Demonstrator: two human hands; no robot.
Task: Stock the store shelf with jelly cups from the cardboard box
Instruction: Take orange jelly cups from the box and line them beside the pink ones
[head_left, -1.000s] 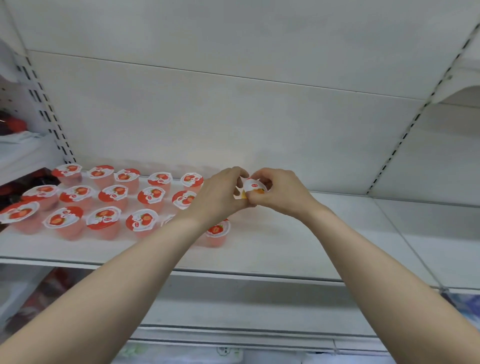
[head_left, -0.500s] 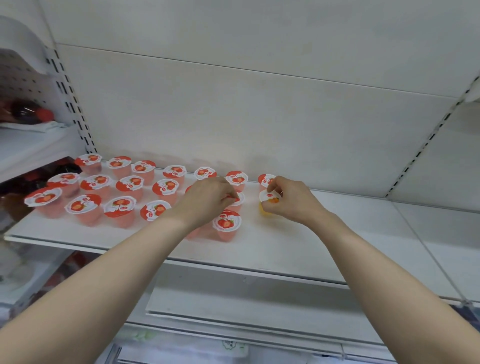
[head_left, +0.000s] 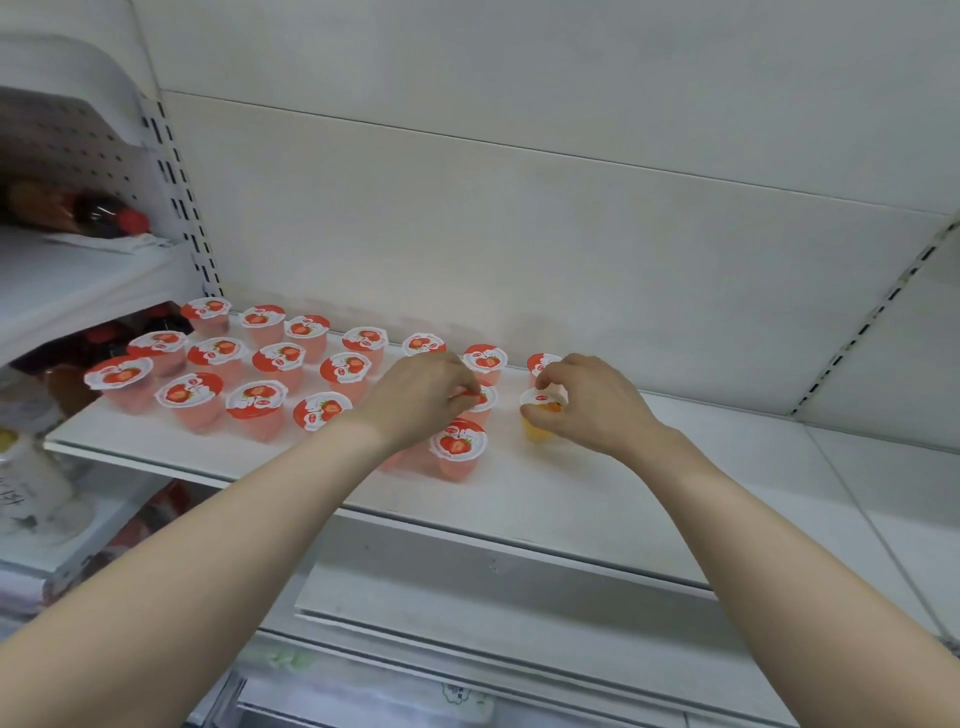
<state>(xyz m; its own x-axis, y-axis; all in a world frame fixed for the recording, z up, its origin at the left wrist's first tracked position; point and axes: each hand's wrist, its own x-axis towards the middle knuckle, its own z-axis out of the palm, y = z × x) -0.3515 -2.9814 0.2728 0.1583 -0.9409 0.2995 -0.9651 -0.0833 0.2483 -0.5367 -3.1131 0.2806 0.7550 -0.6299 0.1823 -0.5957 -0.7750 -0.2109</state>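
Open shelf room right of the orange cup; crowded strawberry cups leftward, back wall close behind.

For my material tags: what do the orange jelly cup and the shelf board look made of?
Orange jelly cup: apparently thin clear plastic, since the orange filling shows through the wall; its lid looks like printed film. Shelf board: probably painted metal, smooth white with a soft sheen, though the look leaves that open.

The white shelf carries red-lidded strawberry jelly cups, standing upright in three loose rows across its left half, from the back wall toward the front edge. Just right of them stands one orange jelly cup, also upright, with another red-lidded cup close behind it.
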